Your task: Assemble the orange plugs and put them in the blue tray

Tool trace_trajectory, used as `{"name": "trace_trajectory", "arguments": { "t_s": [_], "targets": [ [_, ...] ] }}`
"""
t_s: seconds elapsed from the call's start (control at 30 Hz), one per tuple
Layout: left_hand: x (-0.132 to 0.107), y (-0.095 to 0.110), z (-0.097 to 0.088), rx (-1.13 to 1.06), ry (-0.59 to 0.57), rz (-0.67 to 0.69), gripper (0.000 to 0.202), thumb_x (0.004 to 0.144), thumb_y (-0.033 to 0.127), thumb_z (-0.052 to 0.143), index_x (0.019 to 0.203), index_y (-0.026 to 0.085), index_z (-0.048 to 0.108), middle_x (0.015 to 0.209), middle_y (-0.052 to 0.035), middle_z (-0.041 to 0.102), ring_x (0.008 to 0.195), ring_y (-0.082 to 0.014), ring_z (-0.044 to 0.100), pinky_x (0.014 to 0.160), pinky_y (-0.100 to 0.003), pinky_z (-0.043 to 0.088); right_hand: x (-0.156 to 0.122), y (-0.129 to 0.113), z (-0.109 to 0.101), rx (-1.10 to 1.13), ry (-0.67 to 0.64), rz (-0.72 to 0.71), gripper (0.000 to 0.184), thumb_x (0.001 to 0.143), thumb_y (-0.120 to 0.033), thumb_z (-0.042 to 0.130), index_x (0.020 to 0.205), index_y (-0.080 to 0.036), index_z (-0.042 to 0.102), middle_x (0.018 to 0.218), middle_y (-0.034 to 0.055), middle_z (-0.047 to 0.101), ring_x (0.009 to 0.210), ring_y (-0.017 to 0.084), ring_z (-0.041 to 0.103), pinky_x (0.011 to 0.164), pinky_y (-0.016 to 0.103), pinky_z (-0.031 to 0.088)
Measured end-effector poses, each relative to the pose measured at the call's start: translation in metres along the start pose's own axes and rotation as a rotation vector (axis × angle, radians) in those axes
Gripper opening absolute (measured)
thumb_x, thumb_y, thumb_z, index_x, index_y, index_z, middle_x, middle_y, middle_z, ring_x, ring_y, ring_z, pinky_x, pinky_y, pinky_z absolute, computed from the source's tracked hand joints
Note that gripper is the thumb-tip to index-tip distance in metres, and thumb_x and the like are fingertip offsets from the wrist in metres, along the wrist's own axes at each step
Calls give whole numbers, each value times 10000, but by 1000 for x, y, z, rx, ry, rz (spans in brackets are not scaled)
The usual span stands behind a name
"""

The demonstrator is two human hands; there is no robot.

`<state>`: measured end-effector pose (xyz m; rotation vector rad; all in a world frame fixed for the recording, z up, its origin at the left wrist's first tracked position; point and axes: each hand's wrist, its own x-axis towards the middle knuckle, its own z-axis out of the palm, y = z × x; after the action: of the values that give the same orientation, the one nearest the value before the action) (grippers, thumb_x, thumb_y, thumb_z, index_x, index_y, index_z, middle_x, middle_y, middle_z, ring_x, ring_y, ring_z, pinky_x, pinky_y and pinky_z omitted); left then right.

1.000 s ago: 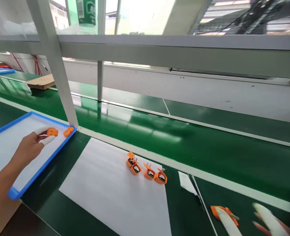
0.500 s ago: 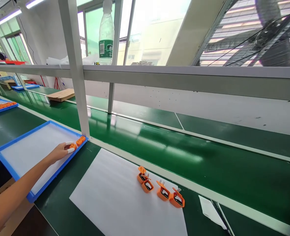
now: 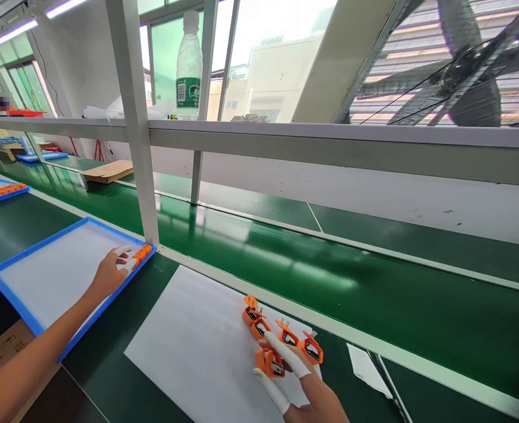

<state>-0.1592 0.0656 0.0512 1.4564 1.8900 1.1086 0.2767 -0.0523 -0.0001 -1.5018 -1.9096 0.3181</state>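
My left hand [image 3: 110,271] is over the blue-rimmed white tray [image 3: 34,252], its fingers apart. One white-covered fingertip lies by a row of small orange plastic pieces [image 3: 142,254] in the tray's far right corner; whether it touches them I cannot tell. At the front, my right hand [image 3: 306,379], with white finger covers, has thumb and fingers closed about an orange plastic case with a metal connector [image 3: 270,361], low over the white sheet [image 3: 198,352]. Just beyond it are orange cases with raised flaps and metal prongs: a pair [image 3: 256,320] and two more [image 3: 301,341], partly behind the fingers.
A grey upright post [image 3: 136,129] stands by the tray's corner, under a long shelf rail [image 3: 330,144]. Beyond the pale edge strip runs a shiny green surface [image 3: 250,252]. White paper [image 3: 369,370] lies at right. Another tray of orange pieces [image 3: 2,191] is at far left.
My left hand has let go of the orange piece, which now sits in the tray's row, and its fingers have spread. My right hand has come in from below with an orange case.
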Motion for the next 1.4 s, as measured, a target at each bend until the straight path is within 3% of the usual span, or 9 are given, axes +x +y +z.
{"name": "trace_trajectory", "arguments": {
  "t_s": [0.07, 0.23, 0.33, 0.47, 0.73, 0.83, 0.97, 1.17, 1.4],
  "targets": [
    [-24, 14, 18, -149, -178, 66, 569, 811, 420, 679, 1320, 182, 589, 1336, -120, 639, 1240, -309, 589, 1063, -420, 470, 13, -20, 22, 90, 26, -113, 541, 864, -337, 664, 1388, -326, 531, 1169, 91, 722, 1038, 292, 711, 830, 396, 619],
    [-90, 53, 91, -577, -926, -46, 527, 860, 338, 695, 1356, 206, 574, 1380, -139, 614, 1202, -306, 623, 958, -441, 539, 33, -56, 56, 269, 23, -299, 613, 908, -180, 610, 1470, -306, 400, 1162, 95, 676, 1081, 261, 660, 907, 436, 590],
    [-109, 71, 121, -713, -1112, -61, 502, 853, 284, 714, 1335, 196, 602, 1251, -142, 694, 1148, -303, 652, 945, -426, 528, 32, -58, 57, 316, -3, -299, 669, 903, -130, 607, 1496, -300, 350, 1279, 113, 621, 1171, 258, 613, 935, 427, 583],
    [-110, 70, 137, -720, -1062, -67, 525, 802, 236, 765, 1302, 180, 616, 1171, -125, 720, 1104, -298, 671, 943, -423, 525, 21, -47, 48, 375, -45, -299, 621, 904, -147, 641, 1457, -321, 419, 1369, 94, 577, 1262, 250, 565, 1043, 436, 527],
    [-117, 40, 151, -634, -922, 58, 499, 858, 235, 708, 1324, 184, 538, 1266, -129, 634, 1170, -265, 620, 1037, -432, 486, 13, -35, 48, 505, 78, -133, 319, 897, -135, 657, 1159, -316, 669, 1050, 31, 695, 928, 185, 693, 791, 325, 605],
    [-116, 42, 147, -477, -911, 166, 421, 904, 258, 645, 1313, 189, 573, 1165, -107, 672, 1082, -242, 640, 983, -388, 511, 12, -37, 50, 486, 79, -124, 413, 871, -130, 695, 1235, -311, 620, 1049, 35, 691, 870, 177, 683, 781, 332, 605],
    [-114, 49, 141, -291, -918, 349, 344, 956, 303, 553, 1281, 223, 634, 1088, -85, 670, 928, -207, 640, 846, -334, 535, 12, -37, 48, 452, 29, -278, 584, 879, -42, 644, 1377, -319, 519, 1232, 70, 660, 1101, 221, 641, 927, 398, 573],
    [-117, 42, 146, -470, -999, 171, 484, 910, 306, 647, 1363, 187, 527, 1100, -89, 682, 1025, -224, 655, 930, -364, 540, 11, -26, 49, 464, 74, -225, 557, 861, -44, 676, 1330, -322, 559, 1234, 60, 676, 1102, 217, 658, 913, 385, 590],
    [-122, 45, 151, -549, -899, 191, 252, 943, 256, 577, 1180, 185, 626, 1159, -100, 697, 1044, -220, 673, 960, -375, 544, 5, -30, 56, 451, 154, -174, 512, 865, -14, 646, 1288, -294, 584, 1136, 67, 686, 1021, 211, 674, 825, 382, 613]
  ]
}}
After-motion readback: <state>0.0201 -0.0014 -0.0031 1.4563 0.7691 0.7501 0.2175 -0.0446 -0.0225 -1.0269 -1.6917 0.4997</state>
